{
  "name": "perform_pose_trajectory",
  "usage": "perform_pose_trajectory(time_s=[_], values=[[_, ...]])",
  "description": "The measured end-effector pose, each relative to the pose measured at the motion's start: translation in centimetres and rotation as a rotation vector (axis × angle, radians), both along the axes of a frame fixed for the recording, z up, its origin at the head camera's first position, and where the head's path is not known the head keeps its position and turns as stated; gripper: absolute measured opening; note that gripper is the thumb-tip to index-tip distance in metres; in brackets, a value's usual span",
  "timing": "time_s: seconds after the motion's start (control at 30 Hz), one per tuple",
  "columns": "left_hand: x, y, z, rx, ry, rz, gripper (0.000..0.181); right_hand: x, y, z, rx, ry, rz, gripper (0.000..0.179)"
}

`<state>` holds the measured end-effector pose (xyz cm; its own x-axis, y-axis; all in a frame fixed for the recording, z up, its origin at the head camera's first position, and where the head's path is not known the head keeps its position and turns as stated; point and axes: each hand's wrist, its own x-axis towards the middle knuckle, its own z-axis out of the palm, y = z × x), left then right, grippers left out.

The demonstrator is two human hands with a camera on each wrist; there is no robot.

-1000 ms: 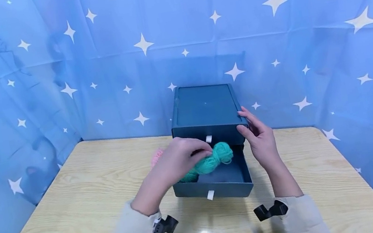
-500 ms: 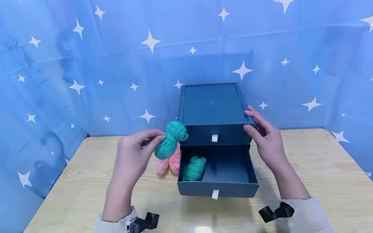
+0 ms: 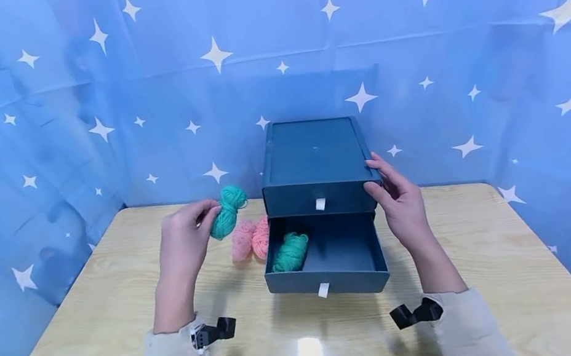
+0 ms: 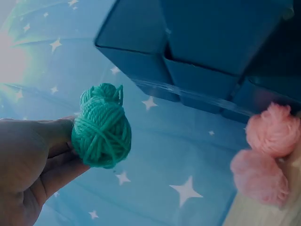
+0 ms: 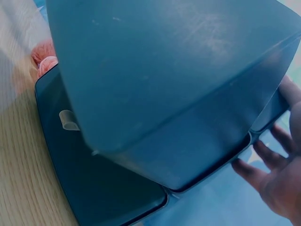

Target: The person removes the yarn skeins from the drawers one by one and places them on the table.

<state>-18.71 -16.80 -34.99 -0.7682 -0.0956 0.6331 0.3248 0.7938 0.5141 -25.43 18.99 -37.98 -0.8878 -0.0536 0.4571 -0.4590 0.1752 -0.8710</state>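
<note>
In the head view, my left hand (image 3: pixel 183 238) pinches a green yarn skein (image 3: pixel 228 212) between thumb and fingertips, raised left of a dark blue two-drawer box (image 3: pixel 317 151). The left wrist view shows this skein (image 4: pixel 102 129) at my fingertips. My right hand (image 3: pixel 400 203) rests against the box's right front corner, thumb at the front; the right wrist view shows the fingers (image 5: pixel 268 155) fairly straight along its side. The lower drawer (image 3: pixel 330 283) is pulled out, with another green skein (image 3: pixel 290 253) lying at its left. The upper drawer (image 3: pixel 302 199) is closed.
Two pink yarn balls (image 3: pixel 250 239) lie on the wooden table (image 3: pixel 117 316), beside the box's left side. White tabs (image 3: pixel 324 289) stick out from the drawer fronts. A blue star-patterned curtain (image 3: pixel 166 97) hangs behind and at both sides.
My left hand has lifted the green skein out of the area above the lower drawer and carried it left, beyond the pink balls. My right hand stays at the box corner.
</note>
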Motion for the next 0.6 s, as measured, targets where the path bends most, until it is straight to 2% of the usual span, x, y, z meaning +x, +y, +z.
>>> perform_pose_trajectory(time_s=[0.1, 0.3, 0.47, 0.6], values=[[-1.0, -0.3, -0.9, 0.015, -0.049, 0.036, 0.017, 0.0, 0.1, 0.2, -0.008, 0.005, 0.009, 0.042], [-2.3, -1.9, -2.8, 0.062, -0.138, 0.101, 0.019, 0.0, -0.4, 0.1, -0.014, 0.006, 0.026, 0.042], [-3.4, -2.5, -4.5, 0.108, -0.19, 0.095, 0.019, 0.2, -0.1, 0.1, -0.001, 0.0, 0.007, 0.042], [-4.1, -3.0, -6.0, 0.151, -0.279, 0.1, 0.021, 0.3, 0.1, 0.1, 0.01, 0.003, 0.006, 0.042]])
